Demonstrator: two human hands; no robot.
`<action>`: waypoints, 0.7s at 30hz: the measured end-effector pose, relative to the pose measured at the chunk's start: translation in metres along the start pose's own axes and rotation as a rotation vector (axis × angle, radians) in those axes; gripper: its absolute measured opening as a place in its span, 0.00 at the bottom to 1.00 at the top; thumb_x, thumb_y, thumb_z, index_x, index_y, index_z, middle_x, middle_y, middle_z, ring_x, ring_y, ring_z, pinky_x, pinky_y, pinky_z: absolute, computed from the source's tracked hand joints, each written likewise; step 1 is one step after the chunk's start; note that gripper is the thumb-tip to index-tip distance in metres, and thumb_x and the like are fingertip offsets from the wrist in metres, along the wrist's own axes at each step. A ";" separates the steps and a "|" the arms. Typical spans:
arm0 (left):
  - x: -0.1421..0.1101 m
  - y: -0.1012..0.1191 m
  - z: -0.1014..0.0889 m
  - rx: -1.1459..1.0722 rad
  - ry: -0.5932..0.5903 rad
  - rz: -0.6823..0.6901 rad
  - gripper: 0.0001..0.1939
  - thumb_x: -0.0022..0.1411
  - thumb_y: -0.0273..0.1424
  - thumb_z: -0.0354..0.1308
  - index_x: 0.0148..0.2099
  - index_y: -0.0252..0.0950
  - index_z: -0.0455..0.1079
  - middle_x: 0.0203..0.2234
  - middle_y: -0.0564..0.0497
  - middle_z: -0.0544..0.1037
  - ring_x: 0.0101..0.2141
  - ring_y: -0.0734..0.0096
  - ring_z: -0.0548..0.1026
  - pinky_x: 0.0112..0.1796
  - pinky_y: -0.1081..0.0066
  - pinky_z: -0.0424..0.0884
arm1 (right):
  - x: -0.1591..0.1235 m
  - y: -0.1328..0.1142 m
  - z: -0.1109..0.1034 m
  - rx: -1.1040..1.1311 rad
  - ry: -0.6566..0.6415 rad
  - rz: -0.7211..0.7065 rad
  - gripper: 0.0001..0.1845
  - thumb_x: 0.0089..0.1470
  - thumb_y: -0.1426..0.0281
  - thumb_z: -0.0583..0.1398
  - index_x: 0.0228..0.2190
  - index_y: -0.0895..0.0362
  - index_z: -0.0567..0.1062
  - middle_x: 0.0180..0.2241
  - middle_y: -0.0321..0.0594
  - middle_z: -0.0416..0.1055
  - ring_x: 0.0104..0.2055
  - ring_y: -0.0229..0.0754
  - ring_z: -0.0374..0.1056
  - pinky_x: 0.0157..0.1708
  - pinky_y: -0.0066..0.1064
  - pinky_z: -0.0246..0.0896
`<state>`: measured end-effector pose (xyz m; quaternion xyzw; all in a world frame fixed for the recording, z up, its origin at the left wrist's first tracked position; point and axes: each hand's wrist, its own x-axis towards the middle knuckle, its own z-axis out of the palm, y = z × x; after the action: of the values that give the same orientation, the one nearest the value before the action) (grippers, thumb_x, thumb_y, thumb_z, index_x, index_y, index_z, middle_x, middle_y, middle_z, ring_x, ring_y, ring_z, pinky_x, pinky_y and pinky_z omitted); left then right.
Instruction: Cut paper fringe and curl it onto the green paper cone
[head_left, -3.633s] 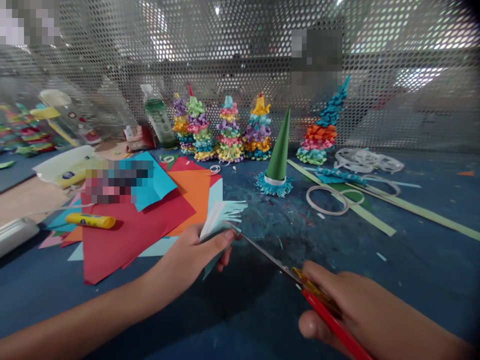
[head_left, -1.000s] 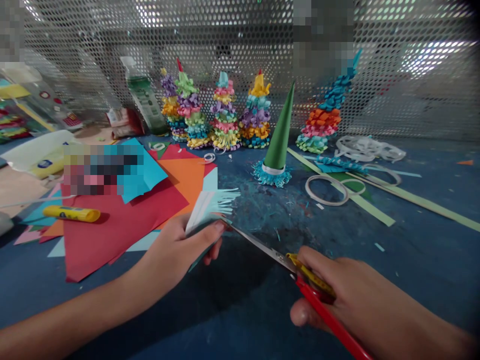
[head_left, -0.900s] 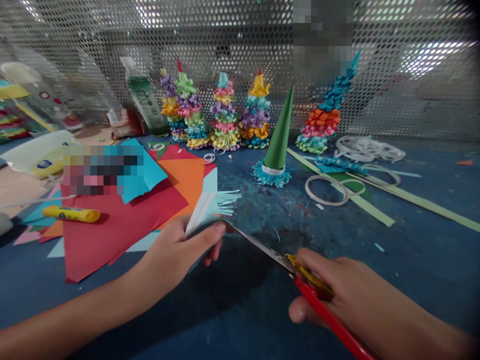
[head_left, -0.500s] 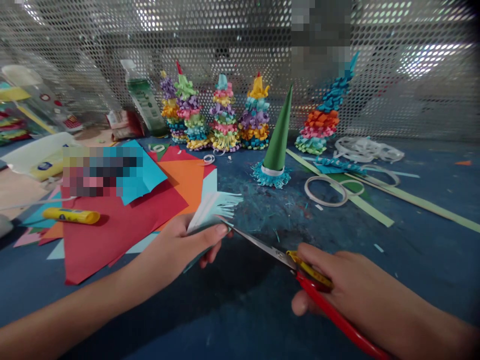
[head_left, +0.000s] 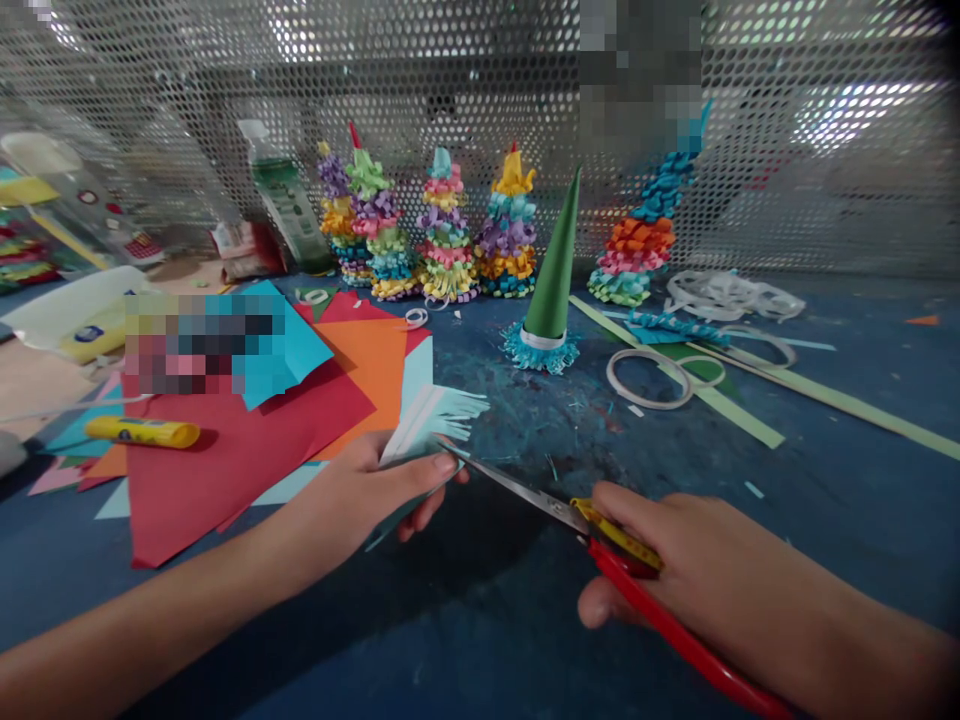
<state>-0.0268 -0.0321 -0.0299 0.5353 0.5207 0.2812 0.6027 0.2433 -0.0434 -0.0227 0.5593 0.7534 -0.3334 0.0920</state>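
Pinched between the thumb and fingers of my left hand (head_left: 397, 485) is a pale blue paper strip (head_left: 420, 425), its far edge cut into a fringe. My right hand (head_left: 690, 560) is closed around the red and yellow handles of a pair of scissors (head_left: 536, 495). The blade tips meet the strip right beside my left thumb. Beyond my hands stands a green paper cone (head_left: 555, 275), upright, with a white band and a curly blue fringe around its base.
Coloured paper sheets (head_left: 240, 460) and a yellow glue stick (head_left: 142, 432) lie at left. Fringed paper trees (head_left: 450, 235) line the back by a perforated metal screen. Tape rolls (head_left: 649, 380) and light green strips (head_left: 840, 390) lie at right. A green bottle (head_left: 289, 205) leans behind.
The fringed strip and my left hand have shifted slightly right. My right hand and the scissors have moved slightly left, with the tips still at the strip.
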 end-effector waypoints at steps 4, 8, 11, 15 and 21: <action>-0.001 0.002 -0.001 0.010 0.009 -0.001 0.15 0.63 0.43 0.59 0.34 0.36 0.72 0.14 0.60 0.66 0.19 0.77 0.65 0.24 0.77 0.64 | 0.000 0.000 -0.004 0.061 -0.009 -0.023 0.10 0.59 0.58 0.60 0.31 0.49 0.69 0.29 0.34 0.83 0.30 0.47 0.78 0.26 0.31 0.58; 0.000 0.001 -0.003 0.038 -0.031 -0.017 0.15 0.64 0.44 0.59 0.35 0.36 0.73 0.15 0.60 0.68 0.19 0.79 0.65 0.23 0.77 0.61 | -0.002 -0.006 -0.007 -0.002 -0.012 0.026 0.10 0.53 0.60 0.63 0.31 0.49 0.68 0.30 0.36 0.82 0.30 0.49 0.78 0.25 0.31 0.57; 0.000 -0.003 -0.003 0.044 -0.026 -0.052 0.16 0.63 0.45 0.60 0.36 0.36 0.73 0.16 0.59 0.68 0.19 0.78 0.66 0.23 0.77 0.62 | -0.002 -0.009 -0.006 -0.030 -0.034 0.024 0.09 0.53 0.61 0.62 0.32 0.49 0.67 0.31 0.38 0.82 0.32 0.50 0.78 0.27 0.32 0.58; -0.002 -0.005 0.001 0.017 -0.032 -0.049 0.16 0.62 0.45 0.61 0.34 0.36 0.73 0.14 0.59 0.67 0.18 0.76 0.65 0.22 0.76 0.62 | -0.001 -0.006 -0.003 0.074 -0.081 -0.026 0.05 0.59 0.65 0.57 0.31 0.49 0.65 0.31 0.33 0.84 0.31 0.47 0.79 0.28 0.31 0.60; -0.003 0.002 0.001 -0.040 -0.067 -0.058 0.17 0.62 0.46 0.62 0.36 0.37 0.73 0.15 0.59 0.69 0.19 0.77 0.65 0.23 0.77 0.63 | 0.001 -0.004 -0.004 0.115 -0.080 -0.075 0.07 0.60 0.68 0.57 0.30 0.49 0.63 0.30 0.28 0.85 0.25 0.41 0.77 0.25 0.29 0.58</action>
<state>-0.0263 -0.0342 -0.0273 0.5170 0.5097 0.2557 0.6384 0.2401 -0.0412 -0.0186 0.5210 0.7491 -0.4017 0.0771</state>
